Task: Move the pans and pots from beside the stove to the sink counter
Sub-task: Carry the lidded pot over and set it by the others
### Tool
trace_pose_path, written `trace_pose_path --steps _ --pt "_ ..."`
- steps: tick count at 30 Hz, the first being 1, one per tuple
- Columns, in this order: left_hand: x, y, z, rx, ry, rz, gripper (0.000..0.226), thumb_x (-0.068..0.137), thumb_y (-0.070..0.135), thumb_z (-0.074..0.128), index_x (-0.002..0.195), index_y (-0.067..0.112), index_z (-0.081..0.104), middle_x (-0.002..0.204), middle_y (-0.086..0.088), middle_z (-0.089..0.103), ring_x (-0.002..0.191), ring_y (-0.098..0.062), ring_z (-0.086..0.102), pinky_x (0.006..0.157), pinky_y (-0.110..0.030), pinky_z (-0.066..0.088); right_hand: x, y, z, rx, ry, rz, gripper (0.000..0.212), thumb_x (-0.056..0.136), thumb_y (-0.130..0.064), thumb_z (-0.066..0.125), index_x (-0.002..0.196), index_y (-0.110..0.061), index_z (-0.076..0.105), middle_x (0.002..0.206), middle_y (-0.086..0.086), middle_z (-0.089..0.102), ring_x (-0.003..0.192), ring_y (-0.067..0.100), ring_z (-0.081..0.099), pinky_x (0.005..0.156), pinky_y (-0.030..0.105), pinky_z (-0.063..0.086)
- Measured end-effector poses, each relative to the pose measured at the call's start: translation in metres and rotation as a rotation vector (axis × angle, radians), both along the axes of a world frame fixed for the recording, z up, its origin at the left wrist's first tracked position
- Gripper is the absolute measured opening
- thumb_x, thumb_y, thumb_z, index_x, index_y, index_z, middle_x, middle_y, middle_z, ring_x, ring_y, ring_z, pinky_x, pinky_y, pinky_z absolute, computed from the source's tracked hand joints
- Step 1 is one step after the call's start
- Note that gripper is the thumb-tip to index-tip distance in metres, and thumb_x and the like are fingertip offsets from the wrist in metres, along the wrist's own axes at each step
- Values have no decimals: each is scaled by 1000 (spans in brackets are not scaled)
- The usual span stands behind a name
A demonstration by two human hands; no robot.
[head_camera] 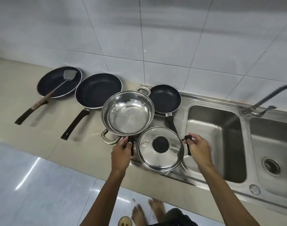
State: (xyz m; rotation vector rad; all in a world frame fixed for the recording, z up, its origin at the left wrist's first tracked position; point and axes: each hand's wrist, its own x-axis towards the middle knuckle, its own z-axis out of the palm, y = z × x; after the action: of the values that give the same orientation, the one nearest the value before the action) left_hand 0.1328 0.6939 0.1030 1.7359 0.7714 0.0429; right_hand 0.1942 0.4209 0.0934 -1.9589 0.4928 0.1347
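Note:
A steel pot with a lid and black knob sits on the steel sink counter, left of the basin. My left hand grips its left black handle and my right hand grips its right black handle. Just behind stands an open steel pot with two loop handles. A small black frying pan lies at the back. Two larger black pans, the middle one and the far-left one, rest on the beige counter. A metal spatula lies in the left pan.
A double steel sink has its left basin right of the lidded pot and a right basin with a drain. The faucet stands behind them. White tiled wall is at the back. My bare feet are on the glossy floor.

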Motion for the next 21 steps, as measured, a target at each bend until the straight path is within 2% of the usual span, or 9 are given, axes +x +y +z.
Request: trace_pose_path --steps 2,4,6,7,8,11,14,16,21 --pt "2 2 -2 -21 -4 -13 31 95 15 60 116 31 75 95 -2 80 89 -33 75 89 -50 60 5 2 -1 -12 -3 1 29 95 -11 61 123 -16 70 77 -17 76 79 2 69 86 44 58" --pt "5 4 -3 -36 -14 -31 34 95 14 59 105 42 77 84 5 79 81 -27 75 79 -41 61 10 4 -3 -13 -6 6 31 95 -12 60 125 -15 68 80 -13 77 73 8 67 82 42 56" --pt "7 7 -6 -32 -24 -38 33 96 15 59 105 41 77 76 8 78 71 -18 73 68 -33 57 15 6 -4 -51 -16 19 31 95 -13 60 124 -18 68 82 -13 78 76 -2 66 75 24 52" --pt "8 8 -6 -35 -25 -36 31 96 15 59 110 36 77 77 7 78 71 -16 72 67 -32 55 16 7 -4 -73 -25 29 31 95 -14 60 124 -19 68 83 -12 78 78 -8 64 70 15 46" --pt "9 8 -7 -40 -23 -34 31 96 14 59 114 33 75 81 4 79 74 -16 72 70 -34 55 18 8 -5 -83 -30 39 31 95 -15 60 124 -19 68 86 -10 79 80 -7 66 67 12 42" --pt "8 11 -12 -54 -17 -30 32 96 13 59 119 30 73 99 -7 80 87 -23 73 84 -47 58 21 10 -6 -54 -34 51 34 97 -13 58 129 -15 66 91 -3 80 82 14 70 68 25 45" --pt "8 12 -17 -58 -22 -27 31 98 13 60 125 24 70 110 -14 78 103 -36 73 94 -57 56 20 10 -8 -68 -55 67 34 98 -13 57 131 -16 64 90 -5 78 83 13 69 69 23 45" --pt "8 13 -19 -46 -26 -29 32 99 14 60 129 23 68 111 -14 77 106 -38 72 95 -58 56 17 11 -10 -89 -75 83 33 100 -15 56 132 -16 62 92 -4 78 84 8 68 69 19 44" --pt "5 9 -19 -64 -23 -6 35 101 17 59 136 22 64 118 -15 75 111 -40 69 97 -55 54 15 11 -11 -96 -96 104 34 102 -16 53 135 -13 59 97 -1 78 92 18 69 81 35 51"
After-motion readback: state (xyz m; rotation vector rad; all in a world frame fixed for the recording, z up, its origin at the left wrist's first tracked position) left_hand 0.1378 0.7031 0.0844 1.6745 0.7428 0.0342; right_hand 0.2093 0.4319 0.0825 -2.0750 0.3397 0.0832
